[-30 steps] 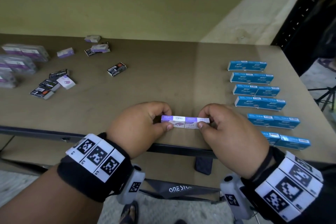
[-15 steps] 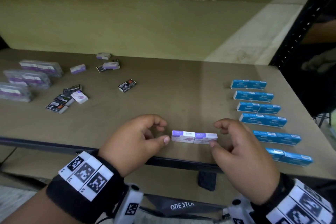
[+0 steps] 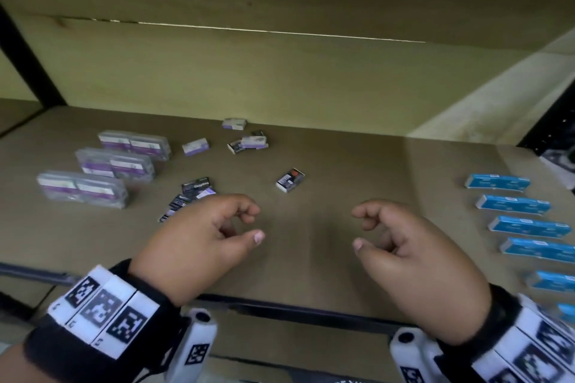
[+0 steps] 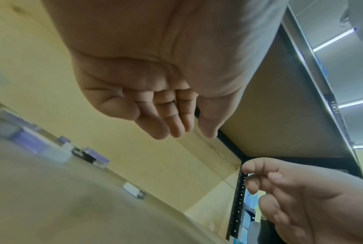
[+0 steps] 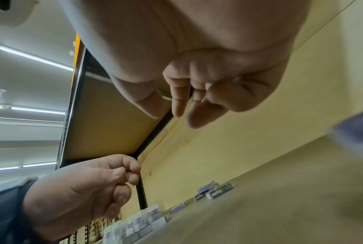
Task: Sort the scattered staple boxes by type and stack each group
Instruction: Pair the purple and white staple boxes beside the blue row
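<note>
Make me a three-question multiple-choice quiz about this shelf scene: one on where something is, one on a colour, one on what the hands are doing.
1. Where do the blue boxes lie?
A. on the shelf's right side
B. on its left side
C. stacked in the middle

2. What colour are the wrapped packs on the left?
A. red
B. purple and white
C. green

3. What do the left hand and right hand hold?
A. a blue box each
B. one black box together
C. nothing

Answers: 1 A, the blue boxes line the right side in a column. 2 B, the wrapped packs show purple and white labels. 3 C, both hands hover over the shelf with fingers loosely curled and nothing between them.
</note>
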